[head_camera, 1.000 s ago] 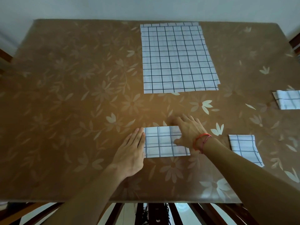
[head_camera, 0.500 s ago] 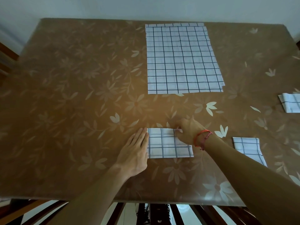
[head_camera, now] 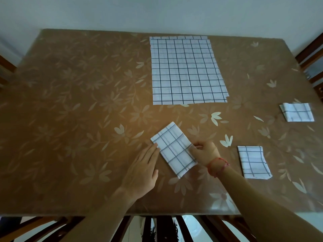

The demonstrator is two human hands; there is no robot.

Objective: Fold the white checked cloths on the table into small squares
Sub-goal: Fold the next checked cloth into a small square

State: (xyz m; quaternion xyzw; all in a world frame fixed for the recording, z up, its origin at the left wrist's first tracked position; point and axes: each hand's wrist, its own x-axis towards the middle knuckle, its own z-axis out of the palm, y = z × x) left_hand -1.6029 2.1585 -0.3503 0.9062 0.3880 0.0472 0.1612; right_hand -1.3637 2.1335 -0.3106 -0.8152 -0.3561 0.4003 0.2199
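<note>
A folded white checked cloth (head_camera: pixel 173 148) lies turned at an angle near the table's front edge. My right hand (head_camera: pixel 205 151), with a red string on its wrist, pinches the cloth's right edge. My left hand (head_camera: pixel 144 169) rests flat on the table with its fingertips touching the cloth's left edge. A stack of unfolded white checked cloths (head_camera: pixel 187 71) lies spread flat at the back middle. Two folded squares sit to the right: one (head_camera: pixel 253 162) near the front, one (head_camera: pixel 297 112) further back at the right edge.
The table (head_camera: pixel 78 102) has a brown floral cover under a glossy sheet. Dark wooden chair backs show at the front edge (head_camera: pixel 157 227), at the right (head_camera: pixel 311 55) and at the far left (head_camera: pixel 7 65).
The folded cloth lay square to the table edge; now it is turned with its far end to the left. My right hand went from lying on the cloth to pinching its right edge.
</note>
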